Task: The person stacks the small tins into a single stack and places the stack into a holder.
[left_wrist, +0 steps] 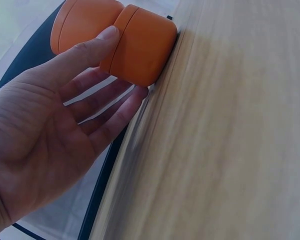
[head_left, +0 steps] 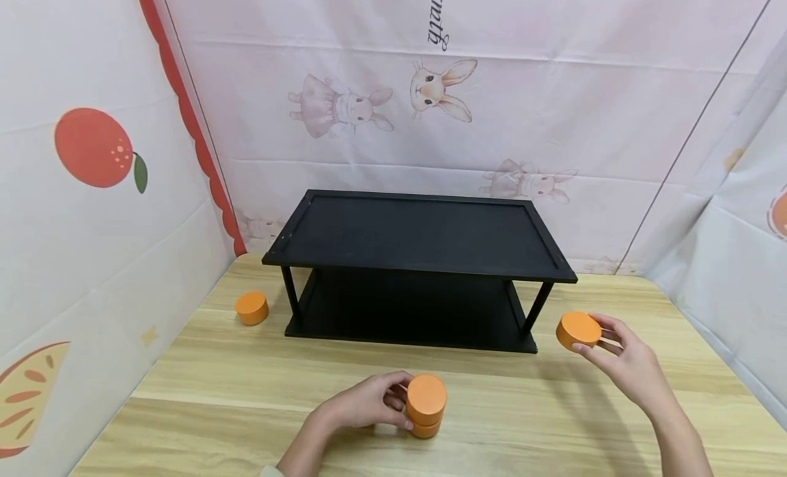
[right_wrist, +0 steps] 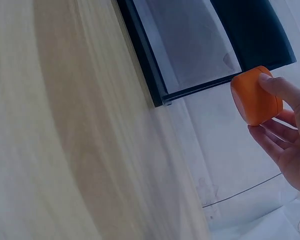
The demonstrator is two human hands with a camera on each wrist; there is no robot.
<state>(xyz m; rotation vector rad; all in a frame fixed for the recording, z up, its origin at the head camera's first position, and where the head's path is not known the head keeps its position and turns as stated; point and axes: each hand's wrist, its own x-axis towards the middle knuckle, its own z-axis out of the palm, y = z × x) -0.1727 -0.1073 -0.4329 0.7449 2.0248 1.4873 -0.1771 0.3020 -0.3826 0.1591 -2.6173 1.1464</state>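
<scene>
Two small round orange containers [head_left: 426, 403] stand stacked on the table, in front of the black shelf. My left hand [head_left: 375, 402] holds the stack from its left side. In the left wrist view the thumb [left_wrist: 107, 34] lies near the join between the two containers, with the other fingers curved behind them. Off the shelf's right end, my right hand [head_left: 630, 361] pinches another orange container [head_left: 578, 330] between thumb and fingers, raised above the table. The right wrist view shows this container [right_wrist: 257, 95] tilted by the camera angle, a thin lid seam near its edge.
A two-tier black shelf [head_left: 418, 234] stands at the back middle of the wooden table [head_left: 246, 395]. One more orange container [head_left: 252, 307] sits left of the shelf. Printed cloth walls [head_left: 246, 87] enclose the back and both sides.
</scene>
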